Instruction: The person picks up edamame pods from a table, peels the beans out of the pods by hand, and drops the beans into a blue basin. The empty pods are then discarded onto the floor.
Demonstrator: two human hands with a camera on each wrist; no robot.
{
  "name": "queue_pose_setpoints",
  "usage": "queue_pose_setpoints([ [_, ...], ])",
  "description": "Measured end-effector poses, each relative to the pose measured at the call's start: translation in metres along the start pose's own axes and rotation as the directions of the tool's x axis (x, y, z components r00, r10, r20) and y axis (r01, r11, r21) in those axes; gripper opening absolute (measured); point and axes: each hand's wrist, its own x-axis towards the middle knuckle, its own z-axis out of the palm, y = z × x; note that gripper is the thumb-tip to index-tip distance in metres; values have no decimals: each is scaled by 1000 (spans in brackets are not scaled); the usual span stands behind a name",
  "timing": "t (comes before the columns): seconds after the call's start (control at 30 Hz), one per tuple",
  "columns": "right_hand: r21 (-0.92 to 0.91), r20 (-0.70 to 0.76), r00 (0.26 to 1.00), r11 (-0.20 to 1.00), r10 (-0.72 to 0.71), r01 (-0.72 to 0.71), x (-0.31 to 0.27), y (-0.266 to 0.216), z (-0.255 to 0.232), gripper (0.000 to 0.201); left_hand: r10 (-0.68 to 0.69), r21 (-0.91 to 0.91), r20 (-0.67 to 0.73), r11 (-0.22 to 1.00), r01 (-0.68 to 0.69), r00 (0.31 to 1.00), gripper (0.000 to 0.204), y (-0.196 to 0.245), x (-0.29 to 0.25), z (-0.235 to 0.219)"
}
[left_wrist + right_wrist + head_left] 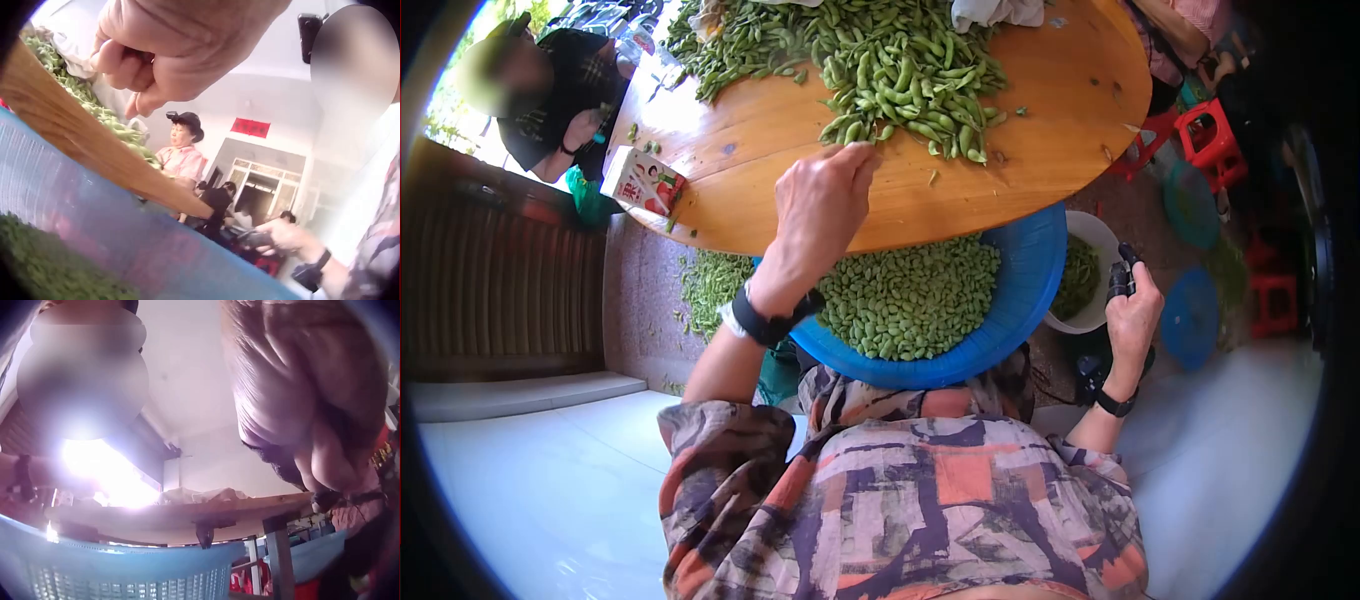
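My left hand [825,195] reaches over the round wooden table [740,150], its fingers curled and fingertips at the near edge of a pile of green bean pods [910,90]. One pod [886,132] lies right by the fingertips; I cannot tell whether they pinch it. In the left wrist view the curled fingers [128,72] show no bean between them. Off the table's right side, my right hand [1135,310] hangs beside a white bucket [1112,235], fingers loosely bent and holding nothing visible. Black coverings [1118,280] sit on some of its fingers.
A blue basin [1025,330] of shelled green beans [910,300] rests at my lap under the table edge. A printed carton [643,182] stands at the table's left. More green pieces [715,290] cover the floor. People sit around, with red stools [1212,145] at the right.
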Motion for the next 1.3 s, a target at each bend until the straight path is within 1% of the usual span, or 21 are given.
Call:
queue_pose_setpoints([
  [0.03, -7, 11, 998, 998, 69, -69, -2, -2, -1, 45, -11, 186, 48, 983, 2, 999, 15, -4, 8, 5],
  [0.07, 57, -27, 1000, 998, 0, 2, -4, 5, 5, 46, -30, 365, 93, 931, -6, 995, 17, -7, 13, 8],
  [0.2, 101, -44, 999, 995, -21, 25, -8, 7, 13, 43, -101, 439, 103, 897, 45, 990, 20, -17, 15, 15],
  [0.3, 155, -34, 999, 988, -2, 7, -6, -9, 21, 42, -32, 323, 39, 946, 17, 999, 17, -21, 8, 8],
  [0.37, 357, 159, 987, 932, 6, -63, -6, -36, 23, 36, -192, 65, 11, 979, 191, 981, 15, -9, 1, -3],
  [0.43, 504, 184, 977, 863, -110, 2, -9, -58, 36, 28, -207, -62, 55, 976, 210, 977, 10, 0, -12, -7],
  [0.47, 570, 239, 956, 822, -169, 3, -9, -66, 40, 27, -300, -465, 218, 805, 369, 929, 9, 11, -20, -9],
  [0.5, 631, 288, 929, 776, -232, -1, -10, -74, 44, 25, -309, -737, 403, 449, 506, 861, 8, 22, -27, -10],
  [0.57, 748, 438, 877, 621, -196, -234, -14, -105, 42, 27, -253, -749, 590, 183, 637, 767, 7, 48, -41, -9],
  [0.6, 742, 552, 811, 558, -196, -371, -14, -113, 37, 30, -213, -743, 632, 108, 661, 745, 6, 51, -49, -4],
  [0.63, 752, 576, 786, 524, -227, -400, -15, -116, 35, 27, -170, -731, 668, 34, 682, 725, 7, 52, -58, 3],
  [0.7, 794, 592, 752, 367, -290, -484, -22, -110, 43, 24, -194, -744, 660, -42, 666, 725, 6, 54, -71, 16],
  [0.8, 761, 630, 734, 392, -254, -517, -23, -109, 42, 22, -244, -765, 625, -6, 644, 741, 9, 58, -81, 30],
  [0.87, 762, 626, 740, 391, -245, -516, -25, -107, 45, 21, -324, -799, 500, 185, 573, 803, 10, 63, -86, 36],
  [1.0, 753, 613, 759, 454, -220, -477, -26, -103, 51, 19, -335, -787, 439, 305, 537, 834, 9, 62, -92, 39],
  [1.07, 755, 630, 740, 413, -237, -510, -26, -100, 53, 18, -297, -740, 638, 17, 672, 710, 9, 56, -92, 35],
  [1.1, 754, 644, 721, 373, -255, -542, -26, -98, 53, 17, -297, -739, 639, 18, 673, 709, 9, 53, -93, 36],
  [1.13, 753, 645, 721, 372, -254, -543, -26, -94, 55, 17, -177, -684, 729, -233, 692, 661, 8, 47, -95, 40],
  [1.17, 728, 685, 665, 244, -300, -640, -26, -89, 58, 17, -33, -564, 782, -461, 685, 622, 8, 42, -98, 45],
  [1.2, 678, 711, 608, 115, -353, -726, -26, -85, 61, 17, -19, -545, 782, -506, 669, 623, 7, 42, -100, 50],
  [1.3, 706, 706, 646, 228, -290, -670, -30, -81, 64, 16, -50, -551, 804, -435, 712, 593, 10, 43, -100, 49],
])
